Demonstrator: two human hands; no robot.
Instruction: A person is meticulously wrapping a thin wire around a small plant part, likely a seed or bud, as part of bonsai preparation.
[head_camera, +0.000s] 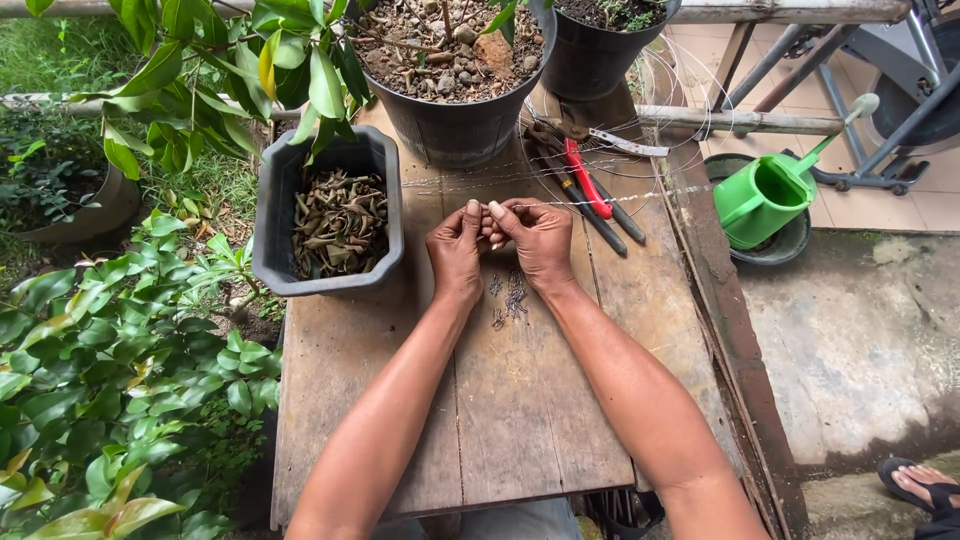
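While both hands meet knuckle to knuckle above the table (520, 420), the left hand (457, 243) and right hand (538, 238) pinch a thin wire (600, 198) between closed fingertips. Its long axis runs away to the right of the grip, pale, stiff and shiny. Just below the grip lies a pile (510, 295) of short dark bent pieces on weathered planks. Red-handled pliers (585, 178) lie just right of the grip, pointing up-left. A dark plastic tray (275, 220) of dry curled leaves sits left; a green watering can (765, 195) stands far right
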